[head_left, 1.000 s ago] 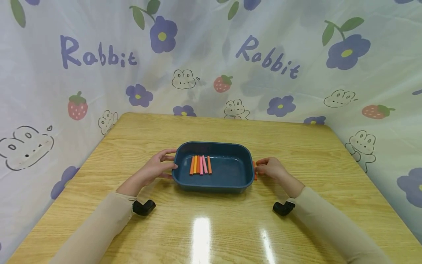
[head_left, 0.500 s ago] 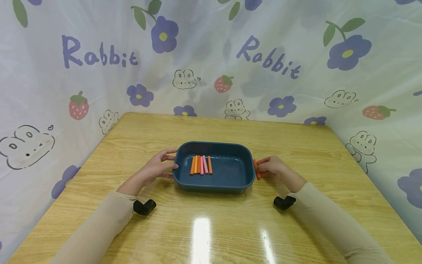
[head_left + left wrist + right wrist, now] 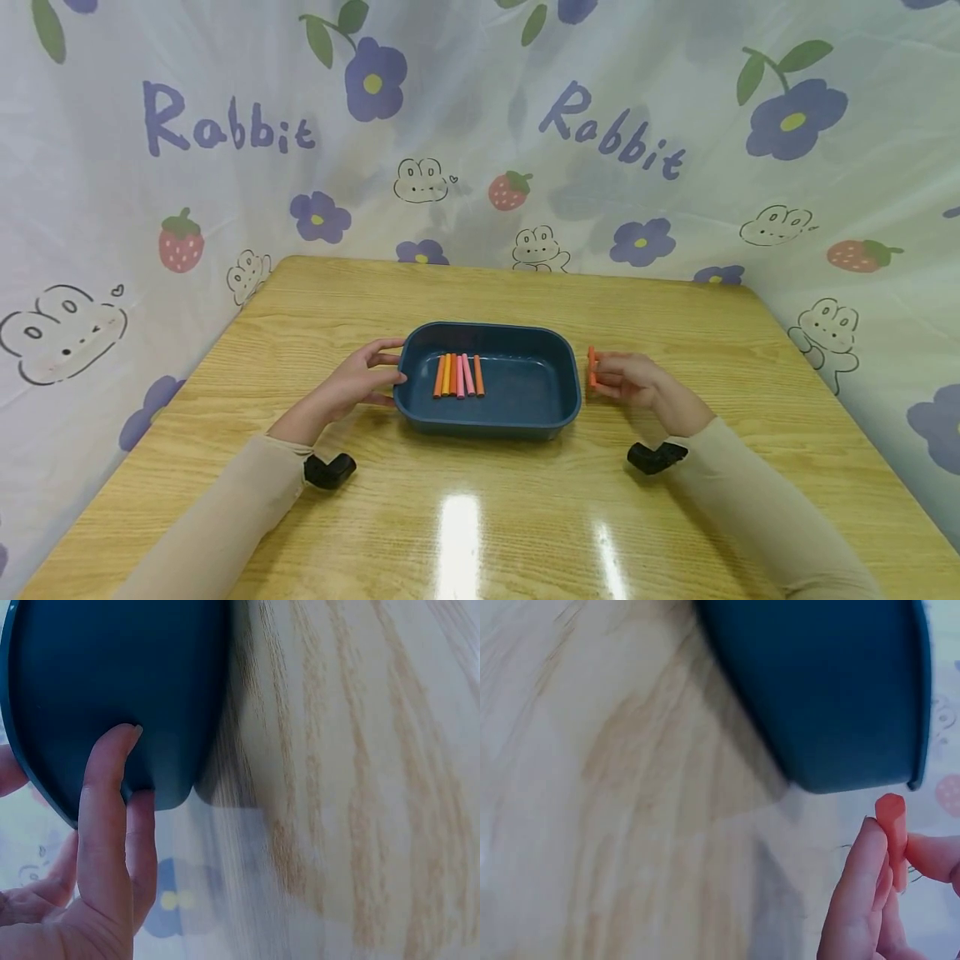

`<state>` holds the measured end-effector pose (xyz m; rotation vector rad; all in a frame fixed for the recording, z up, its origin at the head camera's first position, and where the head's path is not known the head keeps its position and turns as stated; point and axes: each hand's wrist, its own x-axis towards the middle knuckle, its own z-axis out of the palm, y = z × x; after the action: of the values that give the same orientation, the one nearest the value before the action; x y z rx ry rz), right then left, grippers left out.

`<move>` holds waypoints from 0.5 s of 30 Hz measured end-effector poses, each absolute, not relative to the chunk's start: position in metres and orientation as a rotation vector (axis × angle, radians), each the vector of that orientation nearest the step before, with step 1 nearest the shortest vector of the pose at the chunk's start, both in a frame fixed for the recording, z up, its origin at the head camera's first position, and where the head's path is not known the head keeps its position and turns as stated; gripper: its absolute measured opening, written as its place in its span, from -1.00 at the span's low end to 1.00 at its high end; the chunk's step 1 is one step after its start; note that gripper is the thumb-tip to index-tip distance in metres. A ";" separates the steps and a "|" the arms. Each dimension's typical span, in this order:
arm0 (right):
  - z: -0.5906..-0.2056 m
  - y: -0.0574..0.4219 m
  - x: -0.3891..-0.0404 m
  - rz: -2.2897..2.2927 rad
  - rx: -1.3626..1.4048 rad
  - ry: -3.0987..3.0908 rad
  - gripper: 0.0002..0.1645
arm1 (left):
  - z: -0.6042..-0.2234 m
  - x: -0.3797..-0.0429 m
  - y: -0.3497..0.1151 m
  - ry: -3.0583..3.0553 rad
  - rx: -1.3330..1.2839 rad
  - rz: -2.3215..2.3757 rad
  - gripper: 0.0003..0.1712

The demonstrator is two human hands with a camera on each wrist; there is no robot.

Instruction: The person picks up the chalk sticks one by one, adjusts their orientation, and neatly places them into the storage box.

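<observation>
A dark blue rectangular tub [image 3: 487, 425] with rounded corners stands mid-table. Inside, towards its left end, several orange, yellow and pink crayons [image 3: 459, 377] lie side by side. My left hand [image 3: 351, 385] rests its fairly straight, spread fingers against the tub's left end; in the left wrist view fingertips [image 3: 112, 761] press on the outer wall. Just off the tub's right end, my right hand [image 3: 637, 383] pinches an orange crayon [image 3: 891, 825] between thumb and fingers. The right wrist view shows that crayon's six-sided end pointing up, close under the tub's corner.
The tub is on a wooden table [image 3: 675, 325], its surface glossy with light reflections near the front. A white curtain [image 3: 480, 100] printed with rabbits, flowers and strawberries hangs around the back and sides. A black wrist device [image 3: 328, 472] sits at the left cuff, another at the right.
My right hand has drawn back slightly to the right with the orange crayon, leaving a small gap from the tub's right wall. The left hand and the tub hold their places.
</observation>
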<state>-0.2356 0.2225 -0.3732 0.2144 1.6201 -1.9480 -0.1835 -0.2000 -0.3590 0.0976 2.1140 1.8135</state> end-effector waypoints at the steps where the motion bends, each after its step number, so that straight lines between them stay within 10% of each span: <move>1: -0.371 0.223 -0.235 -1.969 0.218 1.602 -0.37 | -0.359 -0.184 -0.200 2.113 0.098 1.814 -0.27; 10: -0.347 0.219 -0.234 -2.086 0.202 1.491 -0.34 | -0.361 -0.185 -0.201 2.108 0.083 1.814 -0.28; 15: -0.334 0.214 -0.233 -2.132 0.208 1.431 -0.68 | -0.361 -0.185 -0.201 2.110 0.083 1.808 -0.28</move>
<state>-0.2328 0.2136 -0.3340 0.2082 1.4313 -2.1315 -0.1852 -0.2005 -0.3611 0.0829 2.1104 1.8075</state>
